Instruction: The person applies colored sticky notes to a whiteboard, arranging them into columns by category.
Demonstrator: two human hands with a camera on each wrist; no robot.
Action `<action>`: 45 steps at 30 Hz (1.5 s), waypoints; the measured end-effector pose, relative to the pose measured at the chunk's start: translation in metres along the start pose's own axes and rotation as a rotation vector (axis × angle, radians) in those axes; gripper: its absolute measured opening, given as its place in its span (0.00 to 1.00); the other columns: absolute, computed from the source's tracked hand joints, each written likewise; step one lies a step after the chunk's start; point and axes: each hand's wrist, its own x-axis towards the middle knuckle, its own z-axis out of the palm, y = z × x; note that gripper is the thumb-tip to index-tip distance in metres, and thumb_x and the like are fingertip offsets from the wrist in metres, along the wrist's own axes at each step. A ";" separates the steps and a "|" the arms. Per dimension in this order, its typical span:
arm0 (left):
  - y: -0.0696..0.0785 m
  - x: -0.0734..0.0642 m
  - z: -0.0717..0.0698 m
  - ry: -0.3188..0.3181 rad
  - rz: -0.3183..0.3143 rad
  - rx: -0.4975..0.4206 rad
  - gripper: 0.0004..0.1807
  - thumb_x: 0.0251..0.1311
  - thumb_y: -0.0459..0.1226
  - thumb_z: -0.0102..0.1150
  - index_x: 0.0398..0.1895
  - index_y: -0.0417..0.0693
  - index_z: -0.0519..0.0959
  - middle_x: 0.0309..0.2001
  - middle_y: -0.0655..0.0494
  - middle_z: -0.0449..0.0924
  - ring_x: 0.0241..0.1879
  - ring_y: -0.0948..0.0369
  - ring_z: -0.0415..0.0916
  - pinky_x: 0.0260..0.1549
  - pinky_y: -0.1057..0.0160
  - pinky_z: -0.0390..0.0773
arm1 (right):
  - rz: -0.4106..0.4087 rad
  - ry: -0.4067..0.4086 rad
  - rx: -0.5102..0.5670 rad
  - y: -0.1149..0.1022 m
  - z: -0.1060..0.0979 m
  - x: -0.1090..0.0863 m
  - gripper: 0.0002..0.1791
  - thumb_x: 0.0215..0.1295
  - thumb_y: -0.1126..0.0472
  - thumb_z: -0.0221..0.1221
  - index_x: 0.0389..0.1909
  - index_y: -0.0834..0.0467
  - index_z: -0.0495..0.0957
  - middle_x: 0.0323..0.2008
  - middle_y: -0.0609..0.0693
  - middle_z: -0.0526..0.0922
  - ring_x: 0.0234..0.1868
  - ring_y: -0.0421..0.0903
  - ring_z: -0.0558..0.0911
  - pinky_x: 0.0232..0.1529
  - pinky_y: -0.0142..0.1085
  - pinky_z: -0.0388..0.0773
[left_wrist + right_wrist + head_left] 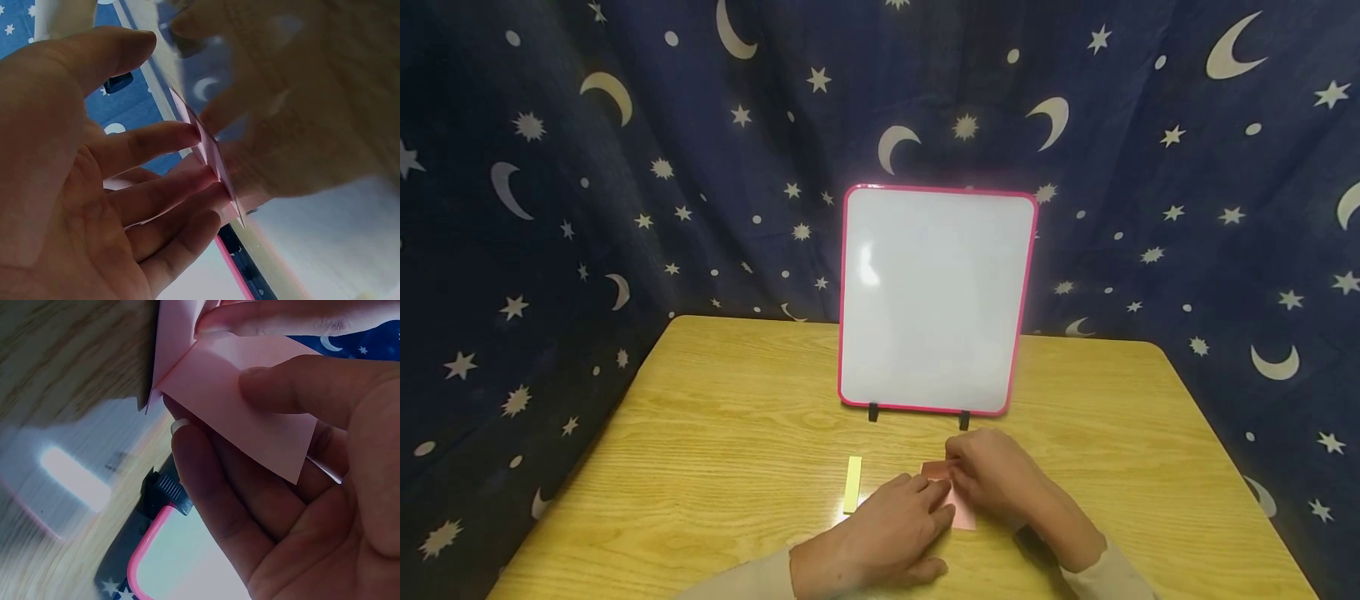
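Observation:
A pink sheet of paper (964, 514) lies on the table in front of me, creased across so that a flap stands up at its far end. My left hand (891, 529) is palm down, its extended fingertips pressing on the sheet. From the far right side, my right hand (1000, 475) pinches the raised flap (219, 384), thumb on one face and fingers behind it. The left wrist view shows the paper (220, 167) nearly edge-on under the left fingertips. Just left of the hands lies a narrow yellow strip (852, 485).
Behind the hands stands a whiteboard (936, 300) with a pink frame, on small black feet (873, 412). The wooden table (722, 417) has rounded far corners. A dark blue curtain (715, 167) with moons and stars hangs around the back and sides.

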 end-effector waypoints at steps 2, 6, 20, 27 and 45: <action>0.000 0.000 0.000 0.007 0.001 0.007 0.30 0.64 0.65 0.62 0.57 0.56 0.80 0.64 0.54 0.78 0.56 0.60 0.76 0.49 0.62 0.77 | 0.004 -0.001 0.014 0.001 0.000 0.000 0.18 0.56 0.67 0.69 0.20 0.45 0.71 0.17 0.34 0.64 0.21 0.35 0.64 0.25 0.32 0.65; -0.001 0.000 0.001 0.021 0.004 0.018 0.29 0.63 0.65 0.63 0.55 0.56 0.80 0.61 0.55 0.79 0.53 0.61 0.76 0.46 0.64 0.76 | -0.001 0.001 0.029 0.002 -0.001 0.001 0.18 0.57 0.67 0.69 0.21 0.46 0.72 0.18 0.34 0.65 0.22 0.35 0.64 0.26 0.32 0.66; -0.001 0.002 0.001 0.027 0.007 0.018 0.28 0.62 0.65 0.63 0.52 0.57 0.80 0.59 0.57 0.80 0.49 0.62 0.76 0.45 0.65 0.75 | 0.023 -0.019 0.055 0.007 -0.007 0.006 0.14 0.58 0.68 0.68 0.24 0.47 0.76 0.20 0.34 0.70 0.24 0.35 0.68 0.29 0.32 0.70; -0.001 0.002 0.001 0.024 0.009 0.025 0.27 0.62 0.65 0.62 0.51 0.58 0.79 0.58 0.58 0.79 0.46 0.63 0.74 0.42 0.66 0.74 | 0.025 -0.009 0.066 0.008 -0.009 0.008 0.14 0.57 0.69 0.67 0.23 0.46 0.76 0.20 0.34 0.70 0.23 0.34 0.68 0.27 0.32 0.70; -0.002 0.000 0.002 0.046 0.017 0.035 0.26 0.62 0.63 0.63 0.51 0.57 0.79 0.56 0.58 0.78 0.46 0.63 0.74 0.43 0.66 0.75 | 0.066 0.136 0.026 0.009 -0.027 0.013 0.11 0.59 0.67 0.69 0.28 0.48 0.81 0.25 0.34 0.77 0.28 0.35 0.74 0.33 0.35 0.76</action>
